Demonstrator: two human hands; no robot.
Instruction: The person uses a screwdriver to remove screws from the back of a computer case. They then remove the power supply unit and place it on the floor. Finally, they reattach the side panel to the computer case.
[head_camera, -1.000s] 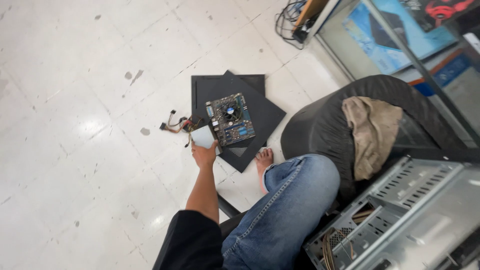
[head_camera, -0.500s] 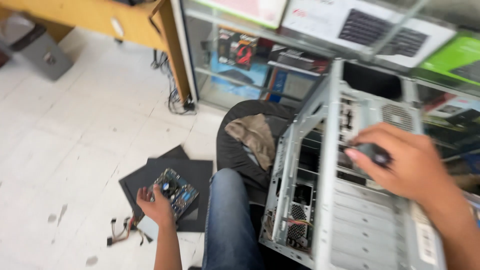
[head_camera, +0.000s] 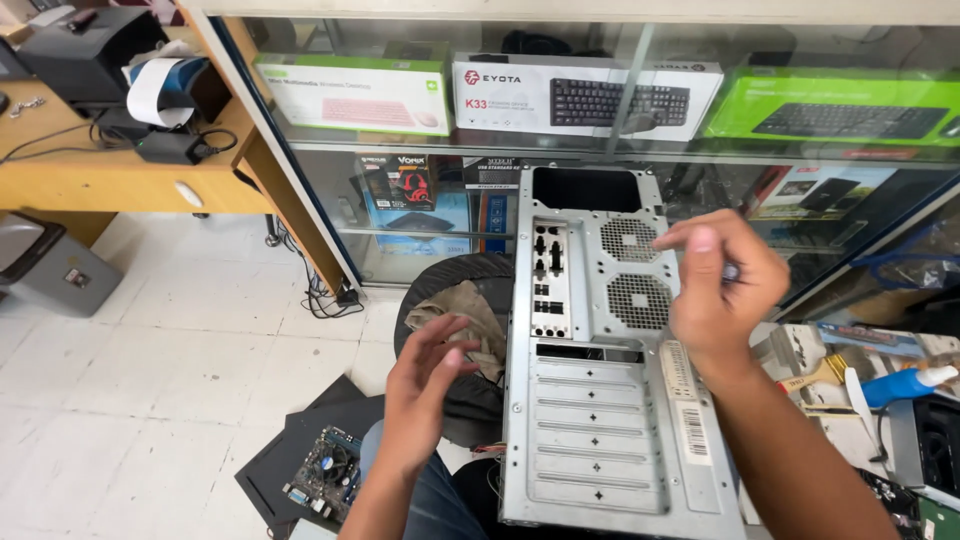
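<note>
A bare metal computer case (head_camera: 590, 390) stands in front of me with its rear panel and fan grilles facing up. My left hand (head_camera: 425, 385) hovers open just left of the case, fingers spread, touching nothing. My right hand (head_camera: 722, 285) is raised over the case's upper right edge, fingers curled around a small dark object that is mostly hidden. A green motherboard (head_camera: 322, 473) lies on dark panels (head_camera: 300, 440) on the floor at lower left.
A black round seat with a tan cloth (head_camera: 455, 310) sits left of the case. A glass display cabinet (head_camera: 600, 120) with boxed keyboards stands behind. A wooden desk (head_camera: 120, 180) and grey bin (head_camera: 55, 270) are at left. Tools and a blue bottle (head_camera: 900, 385) lie at right.
The view swung up from the floor to the case and cabinet. My left hand left the motherboard on the floor and rose beside the case. My right hand stayed over the case.
</note>
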